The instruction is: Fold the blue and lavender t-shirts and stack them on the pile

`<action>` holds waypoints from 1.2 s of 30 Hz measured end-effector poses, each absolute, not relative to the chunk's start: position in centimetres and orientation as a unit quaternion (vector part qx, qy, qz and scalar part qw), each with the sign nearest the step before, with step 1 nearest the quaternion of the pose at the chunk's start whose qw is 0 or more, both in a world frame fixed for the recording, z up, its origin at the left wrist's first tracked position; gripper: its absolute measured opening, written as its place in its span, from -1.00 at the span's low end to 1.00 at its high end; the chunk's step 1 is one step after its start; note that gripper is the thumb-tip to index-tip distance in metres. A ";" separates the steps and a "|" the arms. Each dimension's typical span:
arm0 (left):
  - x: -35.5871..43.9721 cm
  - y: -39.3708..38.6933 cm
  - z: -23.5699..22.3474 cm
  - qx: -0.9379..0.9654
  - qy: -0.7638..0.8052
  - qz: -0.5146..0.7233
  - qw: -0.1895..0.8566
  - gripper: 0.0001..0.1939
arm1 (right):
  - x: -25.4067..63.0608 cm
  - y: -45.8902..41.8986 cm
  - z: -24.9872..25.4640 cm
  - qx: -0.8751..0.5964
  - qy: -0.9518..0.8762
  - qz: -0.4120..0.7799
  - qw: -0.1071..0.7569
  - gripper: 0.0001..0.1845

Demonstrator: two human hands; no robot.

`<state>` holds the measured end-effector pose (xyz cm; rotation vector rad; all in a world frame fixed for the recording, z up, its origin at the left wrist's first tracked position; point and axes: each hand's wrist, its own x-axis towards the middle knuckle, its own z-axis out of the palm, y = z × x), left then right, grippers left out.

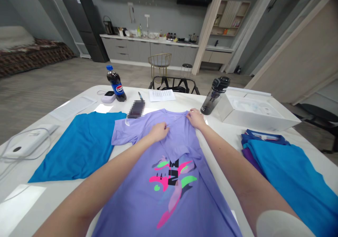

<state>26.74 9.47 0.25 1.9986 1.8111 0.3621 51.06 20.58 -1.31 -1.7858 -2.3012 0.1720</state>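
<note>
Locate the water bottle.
In the head view, the dark water bottle stands right of centre, just beyond the right hand, beside the white box.

Two hands (158, 132) (195, 119), two drink bottles (116, 85) (213, 96)

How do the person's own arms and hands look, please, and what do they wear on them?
The left forearm and right forearm are bare. The left hand and right hand have no gloves, and no watch or ring shows. A pale cream sleeve shows on the right arm, at the bottom edge of the view.
</note>
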 end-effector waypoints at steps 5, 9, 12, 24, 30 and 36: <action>24.7 11.4 3.3 0.701 0.600 0.290 0.256 -0.73 | 52.4 22.1 0.5 -0.648 -0.738 0.095 0.162 -0.71; 21.8 15.5 4.3 0.654 0.661 0.261 0.259 -0.74 | 51.4 22.8 2.0 -0.685 -0.712 0.083 0.128 -0.70; 20.8 16.8 3.0 0.640 0.708 0.215 0.208 -0.77 | 49.9 22.7 1.9 -0.691 -0.715 0.055 0.088 -0.70; 25.0 9.8 -4.2 0.782 0.597 0.136 0.121 -0.35 | 47.7 15.6 -3.1 -0.614 -0.783 0.055 0.080 -0.29; 25.0 9.7 -5.2 0.775 0.606 0.134 0.117 -0.29 | 48.7 16.4 -4.3 -0.619 -0.781 0.084 0.015 -0.22; 25.5 8.6 -3.7 0.783 0.593 0.168 0.090 -0.38 | 48.6 15.4 -3.3 -0.619 -0.780 0.064 0.063 -0.29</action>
